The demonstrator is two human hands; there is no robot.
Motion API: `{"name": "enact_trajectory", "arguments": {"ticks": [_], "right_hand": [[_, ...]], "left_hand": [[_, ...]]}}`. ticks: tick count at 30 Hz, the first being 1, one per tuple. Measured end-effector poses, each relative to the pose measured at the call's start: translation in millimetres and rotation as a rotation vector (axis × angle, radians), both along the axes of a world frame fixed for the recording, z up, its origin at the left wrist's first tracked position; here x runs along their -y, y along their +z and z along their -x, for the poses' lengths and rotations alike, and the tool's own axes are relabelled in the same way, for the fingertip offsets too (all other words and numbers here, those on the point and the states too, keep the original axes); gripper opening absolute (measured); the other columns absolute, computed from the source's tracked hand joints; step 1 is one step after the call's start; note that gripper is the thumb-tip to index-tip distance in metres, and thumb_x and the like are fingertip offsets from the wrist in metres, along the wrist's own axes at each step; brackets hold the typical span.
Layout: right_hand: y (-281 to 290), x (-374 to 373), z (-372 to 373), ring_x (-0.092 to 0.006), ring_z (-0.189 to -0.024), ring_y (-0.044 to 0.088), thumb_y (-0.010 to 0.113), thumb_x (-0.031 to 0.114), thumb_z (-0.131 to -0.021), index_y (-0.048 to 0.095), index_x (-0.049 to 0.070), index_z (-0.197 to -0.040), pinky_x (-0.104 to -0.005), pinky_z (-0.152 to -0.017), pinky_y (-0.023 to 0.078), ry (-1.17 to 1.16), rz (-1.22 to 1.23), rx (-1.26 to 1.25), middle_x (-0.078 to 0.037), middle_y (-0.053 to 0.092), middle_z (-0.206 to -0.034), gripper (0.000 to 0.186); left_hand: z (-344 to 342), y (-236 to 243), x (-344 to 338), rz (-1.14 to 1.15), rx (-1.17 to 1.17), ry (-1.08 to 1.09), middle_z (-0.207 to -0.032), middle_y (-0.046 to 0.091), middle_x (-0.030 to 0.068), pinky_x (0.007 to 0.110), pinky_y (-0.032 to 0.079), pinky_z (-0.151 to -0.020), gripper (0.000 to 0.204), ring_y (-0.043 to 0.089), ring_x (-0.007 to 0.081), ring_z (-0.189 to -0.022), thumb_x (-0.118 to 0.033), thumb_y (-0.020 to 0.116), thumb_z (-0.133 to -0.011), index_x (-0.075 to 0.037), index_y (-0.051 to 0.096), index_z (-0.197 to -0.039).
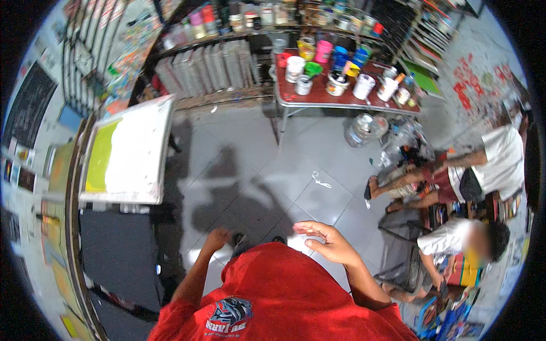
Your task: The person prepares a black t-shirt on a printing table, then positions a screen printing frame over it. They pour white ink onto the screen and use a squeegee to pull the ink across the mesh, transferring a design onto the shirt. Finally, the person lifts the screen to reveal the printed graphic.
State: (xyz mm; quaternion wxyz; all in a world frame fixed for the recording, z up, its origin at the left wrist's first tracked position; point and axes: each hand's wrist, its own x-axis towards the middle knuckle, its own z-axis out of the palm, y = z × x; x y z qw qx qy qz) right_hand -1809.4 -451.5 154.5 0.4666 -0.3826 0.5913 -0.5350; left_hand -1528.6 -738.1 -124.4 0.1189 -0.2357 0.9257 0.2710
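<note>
Beside my red shirt [278,284], my left hand [218,238] hangs low over the tiled floor, empty, its fingers loosely bent and apart. My right hand [318,238] is raised at the shirt's right side, open with fingers stretched out and nothing in it. Neither touches an object. Nearest on the left is a tilted white-framed screen [139,148] with a yellow-green patch, above a dark cloth-covered surface [119,250].
A red-topped table [358,96] holds several paint containers at the back, below crowded shelves [256,34]. Plastic jugs [361,131] lie under it. Two people [489,165] [443,244] sit at the right among bags and clutter. Grey boards [202,68] lean at the back.
</note>
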Motion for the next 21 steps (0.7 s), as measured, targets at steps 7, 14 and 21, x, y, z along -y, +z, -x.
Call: {"name": "enact_trajectory", "arguments": {"ticks": [7, 14, 21], "right_hand": [[-94.0, -14.6, 71.9, -0.0215, -0.111, 0.058, 0.066, 0.02, -0.09, 0.053, -0.001, -0.127, -0.0338, -0.096, 0.046, -0.218, -0.331, -0.052, -0.012, 0.059, -0.124, 0.044], [-196.5, 13.8, 183.1, -0.0231, -0.107, 0.06, 0.068, 0.029, -0.088, 0.051, -0.006, -0.127, -0.0332, -0.093, 0.048, -0.35, -0.511, -0.021, -0.016, 0.06, -0.119, 0.055], [-196.5, 14.3, 274.6, -0.0251, -0.104, 0.062, 0.068, 0.029, -0.087, 0.053, -0.006, -0.124, -0.0337, -0.091, 0.049, -0.561, -0.647, -0.121, -0.02, 0.063, -0.116, 0.053]], "left_hand": [[-105.4, -122.1, -10.6, -0.364, 0.655, 0.53, -0.097, 0.066, 0.0174, 0.048, 0.048, -0.083, 0.027, 0.062, 0.0357, -0.094, -0.026, 0.054, -0.089, -0.007, 0.065, -0.103], [96.0, -162.1, 78.5, -0.37, 0.448, 0.01, -0.1, 0.065, 0.0182, 0.046, 0.046, -0.09, 0.031, 0.06, 0.0356, -0.1, -0.027, 0.059, -0.085, -0.006, 0.065, -0.106], [334.2, -103.1, 162.4, -1.222, -0.405, 0.338, -0.081, 0.058, 0.0019, 0.031, 0.046, -0.067, 0.018, 0.055, 0.014, -0.076, -0.021, 0.055, -0.093, -0.005, 0.061, -0.098]]}}
